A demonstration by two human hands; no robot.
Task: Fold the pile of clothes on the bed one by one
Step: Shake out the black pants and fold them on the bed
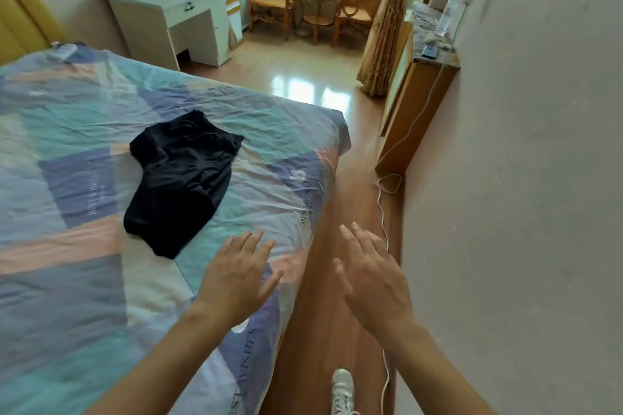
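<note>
A pair of black shorts [182, 180] lies rumpled and unfolded on a bed [67, 280] covered with a pastel patchwork quilt, near the bed's right edge. Both bare hands are held out with fingers straight and spread, gripping nothing: the left hand [237, 274] hovers over the quilt just below the shorts without touching them, and the right hand [371, 274] hangs over the wooden floor [323, 330] beside the bed. A white cable [382, 212] trails along the floor by the wall, and a white sneaker [342, 391] shows at the bottom.
</note>
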